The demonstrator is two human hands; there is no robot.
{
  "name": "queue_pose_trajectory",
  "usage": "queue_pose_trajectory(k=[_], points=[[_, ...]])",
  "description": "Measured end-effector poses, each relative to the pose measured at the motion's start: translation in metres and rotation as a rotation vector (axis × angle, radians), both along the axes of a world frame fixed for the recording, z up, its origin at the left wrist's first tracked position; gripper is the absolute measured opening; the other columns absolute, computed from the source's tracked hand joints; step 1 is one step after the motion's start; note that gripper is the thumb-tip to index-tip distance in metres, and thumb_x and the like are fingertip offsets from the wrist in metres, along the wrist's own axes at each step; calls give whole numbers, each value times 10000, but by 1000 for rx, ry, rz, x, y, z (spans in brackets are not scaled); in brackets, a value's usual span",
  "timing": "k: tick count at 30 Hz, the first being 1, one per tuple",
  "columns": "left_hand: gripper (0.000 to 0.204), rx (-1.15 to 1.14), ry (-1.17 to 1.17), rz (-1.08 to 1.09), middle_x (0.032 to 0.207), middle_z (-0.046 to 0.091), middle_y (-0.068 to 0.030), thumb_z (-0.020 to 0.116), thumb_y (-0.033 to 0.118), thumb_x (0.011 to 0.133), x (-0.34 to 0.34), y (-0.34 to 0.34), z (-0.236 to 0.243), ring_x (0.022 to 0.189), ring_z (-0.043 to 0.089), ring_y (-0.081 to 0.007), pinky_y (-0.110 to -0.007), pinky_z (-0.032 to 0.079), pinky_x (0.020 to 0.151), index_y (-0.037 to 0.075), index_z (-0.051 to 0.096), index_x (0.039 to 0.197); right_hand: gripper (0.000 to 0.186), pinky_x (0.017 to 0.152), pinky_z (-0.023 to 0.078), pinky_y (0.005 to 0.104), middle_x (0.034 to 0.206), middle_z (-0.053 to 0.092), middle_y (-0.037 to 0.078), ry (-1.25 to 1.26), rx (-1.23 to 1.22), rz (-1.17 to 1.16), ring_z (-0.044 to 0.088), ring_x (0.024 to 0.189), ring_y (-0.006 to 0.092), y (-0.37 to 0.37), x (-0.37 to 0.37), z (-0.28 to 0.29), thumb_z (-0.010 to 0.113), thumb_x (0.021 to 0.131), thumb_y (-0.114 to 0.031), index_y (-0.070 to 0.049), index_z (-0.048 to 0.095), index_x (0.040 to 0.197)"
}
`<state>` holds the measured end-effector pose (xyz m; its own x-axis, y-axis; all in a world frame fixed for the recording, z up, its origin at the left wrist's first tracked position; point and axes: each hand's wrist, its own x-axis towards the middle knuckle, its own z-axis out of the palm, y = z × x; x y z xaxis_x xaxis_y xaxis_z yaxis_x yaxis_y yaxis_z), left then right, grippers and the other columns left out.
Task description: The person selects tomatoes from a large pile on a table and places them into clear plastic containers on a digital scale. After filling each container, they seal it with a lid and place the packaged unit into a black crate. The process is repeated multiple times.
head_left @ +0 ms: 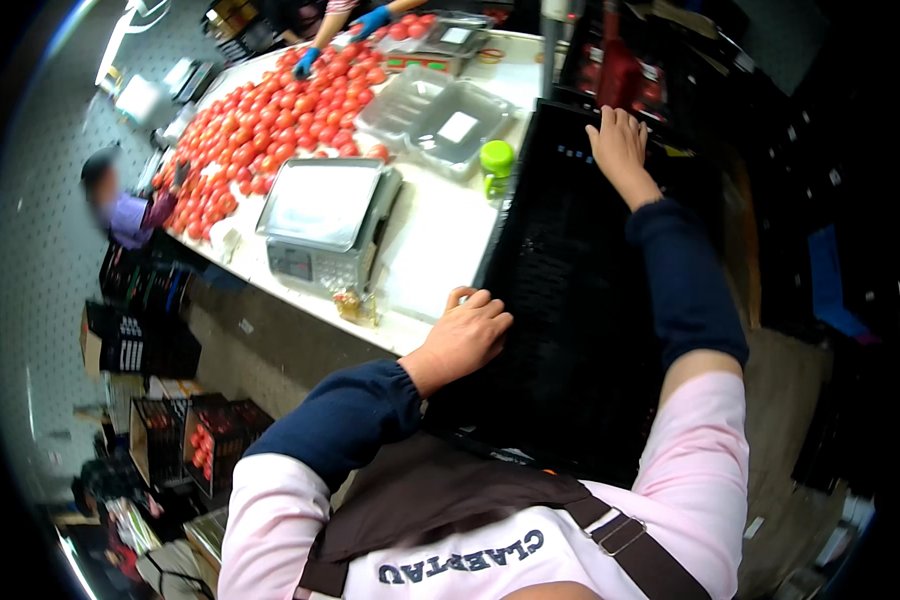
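Note:
A big black plastic crate (560, 290) stands right in front of me, beside the white table (435, 250). Its interior is dark and hard to read. My left hand (467, 335) is curled over the crate's left rim, next to the table edge. At the far end, my right hand (622, 150) grips the far rim with its fingers bent over it. A red object (618, 75) hangs or stands just beyond that hand; its kind is unclear.
The table carries a heap of tomatoes (280, 120), a weighing scale (320, 205), clear plastic trays (460, 125) and a green-lidded container (495, 165). A co-worker's blue-gloved hands (370, 22) are at the far tomatoes; another person (130, 215) is at left. Crates (215, 440) stand lower left.

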<state>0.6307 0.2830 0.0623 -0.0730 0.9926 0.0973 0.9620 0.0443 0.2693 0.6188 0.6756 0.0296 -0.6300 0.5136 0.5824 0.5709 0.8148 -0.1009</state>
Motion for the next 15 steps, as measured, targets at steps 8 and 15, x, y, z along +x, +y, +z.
queue_pose_trajectory(k=[8,15], points=[[139,215,-131,-45,815,546,-47,704,180,739,-4,-5,-14,903,519,-244,-419,374,914,110,599,795,378,967,376,446,1035,663,156,-24,-159,564,598,1002,308,-218,-31,-12,600,912,-409,-59,651,1047],[240,557,-470,171,996,564,-62,660,138,764,-37,-91,-23,975,531,-254,-386,364,864,116,609,998,475,1077,299,468,1073,672,168,-404,-199,398,578,1093,332,-240,-33,13,535,941,-446,-44,615,1182]])
